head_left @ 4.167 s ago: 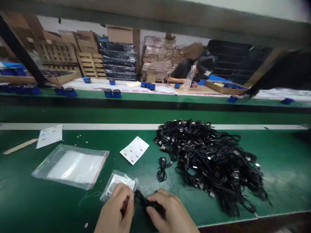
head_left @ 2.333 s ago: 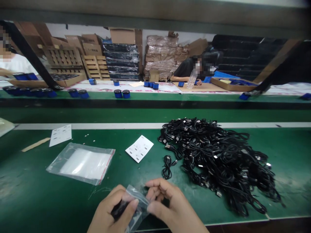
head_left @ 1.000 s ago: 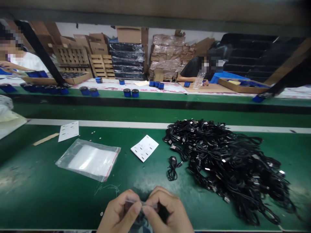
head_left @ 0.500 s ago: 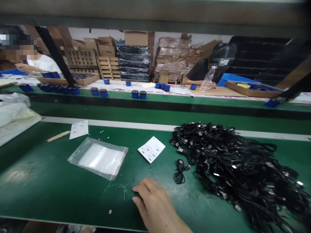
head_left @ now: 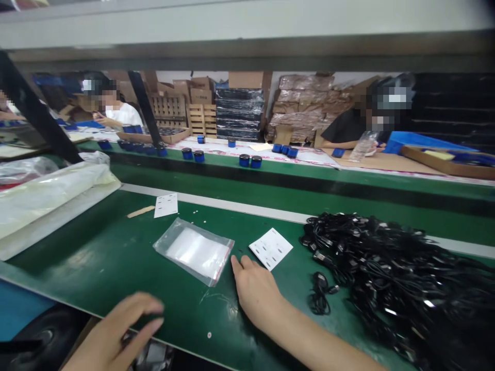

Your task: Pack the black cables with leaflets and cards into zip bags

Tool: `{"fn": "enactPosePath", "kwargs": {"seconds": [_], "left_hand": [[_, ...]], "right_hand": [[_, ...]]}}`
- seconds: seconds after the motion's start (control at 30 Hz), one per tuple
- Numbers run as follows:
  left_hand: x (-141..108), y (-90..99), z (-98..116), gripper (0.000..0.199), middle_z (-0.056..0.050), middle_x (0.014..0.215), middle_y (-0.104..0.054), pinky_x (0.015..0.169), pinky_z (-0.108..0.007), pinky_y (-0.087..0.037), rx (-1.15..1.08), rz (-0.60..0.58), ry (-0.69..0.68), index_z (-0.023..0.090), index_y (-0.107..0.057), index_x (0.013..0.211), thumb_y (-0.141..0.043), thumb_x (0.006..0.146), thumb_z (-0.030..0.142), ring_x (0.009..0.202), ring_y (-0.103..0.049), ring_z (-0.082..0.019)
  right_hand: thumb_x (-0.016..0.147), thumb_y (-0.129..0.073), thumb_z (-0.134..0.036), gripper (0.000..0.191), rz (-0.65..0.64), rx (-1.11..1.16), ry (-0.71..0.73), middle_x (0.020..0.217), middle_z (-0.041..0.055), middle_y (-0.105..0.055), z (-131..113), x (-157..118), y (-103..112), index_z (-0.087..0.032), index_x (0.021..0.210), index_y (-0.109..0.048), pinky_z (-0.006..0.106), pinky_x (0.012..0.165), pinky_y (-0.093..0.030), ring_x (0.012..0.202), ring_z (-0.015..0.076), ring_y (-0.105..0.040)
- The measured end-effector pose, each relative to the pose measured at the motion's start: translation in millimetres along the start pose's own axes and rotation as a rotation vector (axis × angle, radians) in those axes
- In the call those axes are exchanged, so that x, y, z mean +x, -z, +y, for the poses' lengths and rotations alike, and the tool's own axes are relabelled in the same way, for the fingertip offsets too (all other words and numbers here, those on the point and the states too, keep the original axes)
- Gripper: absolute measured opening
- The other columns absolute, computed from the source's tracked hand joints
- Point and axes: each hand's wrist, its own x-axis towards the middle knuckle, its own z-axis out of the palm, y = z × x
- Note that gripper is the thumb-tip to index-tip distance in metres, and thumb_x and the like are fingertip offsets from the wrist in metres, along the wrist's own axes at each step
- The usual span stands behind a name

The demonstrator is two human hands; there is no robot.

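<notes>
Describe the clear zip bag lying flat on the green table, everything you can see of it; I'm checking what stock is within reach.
The clear zip bag is a flat pouch of thin, glossy transparent plastic with a red line along its right-hand edge. It looks whitish in the middle, perhaps a stack of bags or a sheet inside; I cannot tell which. It lies flat and slightly askew on the green table, left of a white printed card. The right hand rests close by, its fingertips near the bag's right corner; contact is unclear.
</notes>
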Motion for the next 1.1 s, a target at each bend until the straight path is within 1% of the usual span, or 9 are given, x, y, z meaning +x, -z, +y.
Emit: {"fn": "enactPosePath", "kwargs": {"seconds": [0.07,0.13,0.27,0.37,0.47,0.63,0.77,0.87,1.1], "left_hand": [[39.7,-4.8,4.9,0.043,-0.006,0.12,-0.062,0.097,-0.041,-0.045,0.022,-0.072,0.08,0.026,-0.064,0.106,-0.051,0.077,0.056,0.113,-0.057,-0.028],[78.0,-12.6,4.4,0.064,-0.015,0.138,-0.046,0.1,-0.05,-0.04,0.034,-0.06,0.144,0.017,-0.048,0.128,-0.048,0.078,0.057,0.126,-0.044,-0.034],[119.1,-30.3,-5.5,0.077,-0.019,0.128,-0.056,0.099,-0.055,-0.037,0.002,-0.089,0.213,0.012,-0.04,0.135,-0.057,0.073,0.055,0.121,-0.048,-0.038],[120.4,-37.2,-8.9,0.075,-0.016,0.123,-0.059,0.093,-0.046,-0.045,-0.067,-0.105,0.253,0.015,-0.036,0.137,-0.056,0.075,0.053,0.112,-0.057,-0.031],[114.5,-37.4,-6.9,0.073,-0.015,0.121,-0.058,0.091,-0.042,-0.048,-0.118,-0.103,0.288,0.016,-0.038,0.135,-0.057,0.075,0.054,0.108,-0.059,-0.028],[108.4,-36.1,0.3,0.063,-0.012,0.118,-0.058,0.09,-0.043,-0.048,-0.155,-0.085,0.323,0.02,-0.045,0.127,-0.057,0.074,0.052,0.107,-0.058,-0.028],[107.1,-39.2,4.2,0.058,-0.012,0.118,-0.058,0.092,-0.044,-0.046,-0.164,-0.056,0.346,0.02,-0.047,0.123,-0.057,0.075,0.05,0.11,-0.056,-0.029],[106.7,-42.1,4.1,0.057,-0.013,0.119,-0.057,0.09,-0.044,-0.048,-0.16,-0.04,0.353,0.02,-0.048,0.122,-0.057,0.076,0.051,0.11,-0.056,-0.03],[103.1,-47.4,-5.4,0.053,-0.011,0.118,-0.059,0.087,-0.039,-0.051,-0.125,-0.001,0.282,0.022,-0.049,0.12,-0.054,0.079,0.054,0.105,-0.06,-0.026]], "right_hand": [[0.079,-0.043,0.004,0.055,0.023,0.02,-0.045,0.104,0.0233,-0.063,-0.9,10.0,-2.2,0.0,0.134,-0.043,0.041,0.066,-0.053,0.083,0.0328,-0.067],[0.085,-0.045,-0.004,0.052,0.05,0.062,-0.071,0.103,0.0199,-0.065,-0.6,17.5,-4.3,-0.006,0.137,-0.041,0.039,0.067,-0.053,0.083,0.0314,-0.068],[0.091,-0.047,-0.017,0.046,0.079,0.179,-0.089,0.1,0.0109,-0.07,2.0,30.0,-4.9,-0.019,0.137,-0.044,0.034,0.077,-0.051,0.093,0.0264,-0.067],[0.091,-0.049,-0.017,0.035,0.07,0.263,-0.128,0.1,0.006,-0.071,4.1,42.2,-2.7,-0.023,0.126,-0.054,0.033,0.08,-0.05,0.096,0.0229,-0.066],[0.089,-0.057,-0.026,0.028,0.042,0.327,-0.21,0.096,0.0051,-0.069,5.4,54.7,-0.8,-0.016,0.116,-0.057,0.038,0.079,-0.051,0.089,0.0215,-0.066],[0.09,-0.059,-0.031,0.018,-0.032,0.422,-0.256,0.097,0.0037,-0.065,6.4,64.3,0.6,-0.015,0.099,-0.061,0.039,0.078,-0.051,0.088,0.0189,-0.063],[0.092,-0.057,-0.03,0.017,-0.139,0.545,-0.244,0.085,0.0009,-0.066,6.4,64.1,0.6,-0.014,0.09,-0.063,0.033,0.069,-0.053,0.073,0.0145,-0.064],[0.092,-0.056,-0.03,0.018,-0.174,0.66,-0.257,0.08,-0.0002,-0.065,7.9,62.2,-0.3,-0.013,0.088,-0.063,0.03,0.064,-0.053,0.066,0.0126,-0.063],[0.092,-0.057,-0.025,0.014,-0.072,0.94,-0.316,0.08,-0.0008,-0.064,20.4,57.7,-9.9,-0.013,0.099,-0.059,0.026,0.056,-0.053,0.062,0.0113,-0.062]]}}
